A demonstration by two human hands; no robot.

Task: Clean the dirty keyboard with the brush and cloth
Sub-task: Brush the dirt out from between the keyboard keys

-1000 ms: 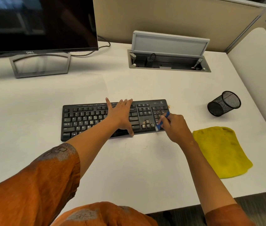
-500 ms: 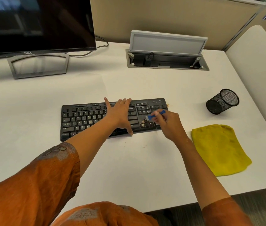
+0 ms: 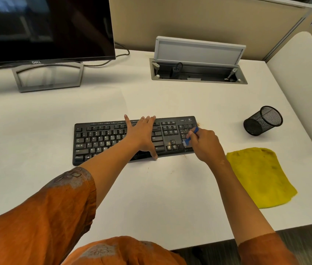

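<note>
A black keyboard (image 3: 101, 138) lies across the middle of the white desk, with brown crumbs around its arrow keys and near its right edge. My left hand (image 3: 141, 133) rests flat on the keys, fingers spread, pressing the board down. My right hand (image 3: 205, 145) grips a small blue brush (image 3: 190, 136), whose pale bristles touch the number pad at the keyboard's right end. A yellow cloth (image 3: 258, 175) lies flat on the desk to the right of my right hand, apart from it.
A black mesh pen cup (image 3: 262, 121) lies tipped on its side at the right. A Dell monitor (image 3: 42, 29) on a grey stand is at the back left. An open cable box (image 3: 197, 73) is set into the desk behind the keyboard. Crumbs dot the desk (image 3: 161, 197) in front.
My right hand has swung the brush from lying sideways over the arrow keys to a steeper angle on the number pad, bristles down. My left hand stays put on the keys.
</note>
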